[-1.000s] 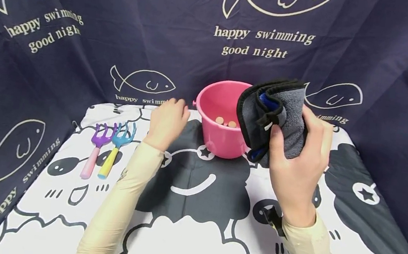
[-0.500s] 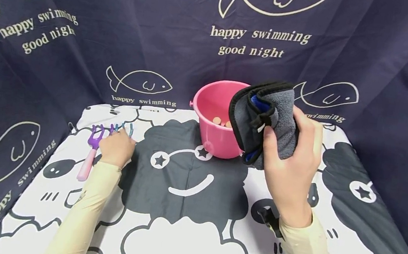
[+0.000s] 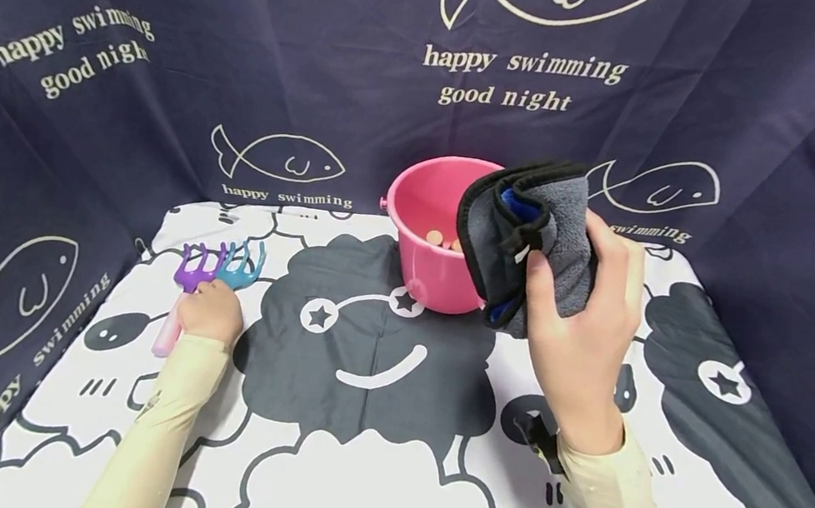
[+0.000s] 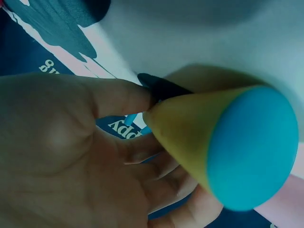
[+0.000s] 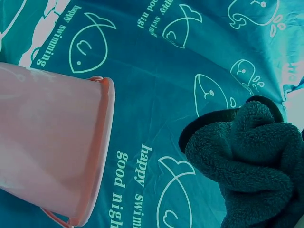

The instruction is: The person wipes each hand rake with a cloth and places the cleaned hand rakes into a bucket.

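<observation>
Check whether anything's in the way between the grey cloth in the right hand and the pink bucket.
Nothing visible is. In the right wrist view, the grey cloth and the pink bucket are apart, with only the fish-print backdrop showing in the gap.

Loads of room across the middle of the tabletop, running forward between the two sleeves, so a hand could slide through there no problem. Over by the left edge it's tight: the purple fork, blue fork and left hand are all bunched together. Pink bucket blocks the middle of the back edge, navy curtain right behind. From above, grey cloth hides the bucket's right side; its left side's open
</observation>
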Demonstrator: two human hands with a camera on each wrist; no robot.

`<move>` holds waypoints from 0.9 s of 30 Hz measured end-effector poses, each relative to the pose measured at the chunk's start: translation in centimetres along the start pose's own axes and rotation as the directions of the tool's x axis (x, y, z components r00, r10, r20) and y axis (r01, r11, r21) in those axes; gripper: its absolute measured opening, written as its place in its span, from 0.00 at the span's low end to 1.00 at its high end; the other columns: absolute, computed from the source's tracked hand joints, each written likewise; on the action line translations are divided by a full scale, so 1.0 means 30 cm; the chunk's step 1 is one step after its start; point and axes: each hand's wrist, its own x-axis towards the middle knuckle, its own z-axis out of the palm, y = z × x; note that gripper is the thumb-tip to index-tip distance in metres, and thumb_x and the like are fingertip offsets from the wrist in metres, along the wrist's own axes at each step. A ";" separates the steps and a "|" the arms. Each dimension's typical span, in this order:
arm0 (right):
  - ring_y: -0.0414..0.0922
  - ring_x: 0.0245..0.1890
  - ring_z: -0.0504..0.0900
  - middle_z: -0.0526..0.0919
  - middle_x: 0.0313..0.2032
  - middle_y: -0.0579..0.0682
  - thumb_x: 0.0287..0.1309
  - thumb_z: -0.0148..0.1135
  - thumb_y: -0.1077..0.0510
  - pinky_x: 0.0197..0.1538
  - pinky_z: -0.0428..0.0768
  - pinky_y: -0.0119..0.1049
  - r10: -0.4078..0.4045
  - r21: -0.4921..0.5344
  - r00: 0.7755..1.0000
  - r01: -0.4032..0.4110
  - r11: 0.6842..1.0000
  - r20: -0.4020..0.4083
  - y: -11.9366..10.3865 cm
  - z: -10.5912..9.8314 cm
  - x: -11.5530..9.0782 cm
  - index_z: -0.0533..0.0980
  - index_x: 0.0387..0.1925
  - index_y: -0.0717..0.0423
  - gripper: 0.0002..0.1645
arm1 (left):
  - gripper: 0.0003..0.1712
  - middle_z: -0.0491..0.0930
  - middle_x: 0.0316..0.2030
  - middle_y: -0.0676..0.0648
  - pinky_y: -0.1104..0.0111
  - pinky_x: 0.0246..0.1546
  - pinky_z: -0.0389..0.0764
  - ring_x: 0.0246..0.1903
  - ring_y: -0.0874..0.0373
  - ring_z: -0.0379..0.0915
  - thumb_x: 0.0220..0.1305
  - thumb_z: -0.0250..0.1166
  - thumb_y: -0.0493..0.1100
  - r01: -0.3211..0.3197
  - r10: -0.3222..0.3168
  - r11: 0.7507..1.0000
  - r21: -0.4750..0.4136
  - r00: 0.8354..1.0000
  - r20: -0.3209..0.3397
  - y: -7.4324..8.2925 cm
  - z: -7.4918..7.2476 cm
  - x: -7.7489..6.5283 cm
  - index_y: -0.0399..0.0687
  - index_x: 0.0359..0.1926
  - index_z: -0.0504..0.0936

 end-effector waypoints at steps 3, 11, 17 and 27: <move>0.59 0.46 0.73 0.76 0.42 0.74 0.53 0.62 0.62 0.48 0.67 0.51 -0.001 0.004 1.000 0.000 1.000 0.004 0.001 -0.001 0.002 0.75 0.55 0.69 0.26 | 0.20 0.76 0.39 0.17 0.41 0.29 0.79 0.38 0.29 0.77 0.63 0.38 0.28 -0.009 0.009 1.000 -0.018 1.000 -0.002 0.004 -0.015 -0.009 0.13 0.44 0.70; 0.58 0.46 0.73 0.76 0.42 0.72 0.53 0.63 0.61 0.47 0.67 0.51 0.006 0.004 1.000 -0.006 1.000 0.004 0.028 0.003 -0.006 0.75 0.55 0.67 0.27 | 0.20 0.77 0.37 0.16 0.40 0.30 0.80 0.37 0.27 0.77 0.62 0.37 0.28 -0.037 0.037 0.999 -0.021 0.999 -0.025 -0.007 -0.023 -0.015 0.11 0.43 0.70; 0.58 0.46 0.73 0.76 0.43 0.72 0.53 0.63 0.61 0.47 0.67 0.51 0.003 0.004 1.000 -0.003 1.000 -0.003 0.032 -0.003 -0.006 0.75 0.55 0.67 0.27 | 0.21 0.77 0.38 0.17 0.40 0.31 0.80 0.36 0.27 0.78 0.62 0.37 0.28 -0.031 0.029 0.999 -0.040 0.999 -0.046 -0.002 -0.009 -0.010 0.11 0.43 0.70; 0.59 0.46 0.73 0.76 0.42 0.73 0.52 0.62 0.63 0.48 0.67 0.51 -0.001 0.014 1.000 0.001 1.000 -0.007 0.011 -0.011 -0.004 0.75 0.55 0.68 0.26 | 0.22 0.76 0.37 0.16 0.38 0.31 0.80 0.33 0.25 0.78 0.62 0.43 0.32 -0.020 -0.002 0.990 -0.140 0.988 -0.153 0.014 0.017 -0.002 0.10 0.48 0.64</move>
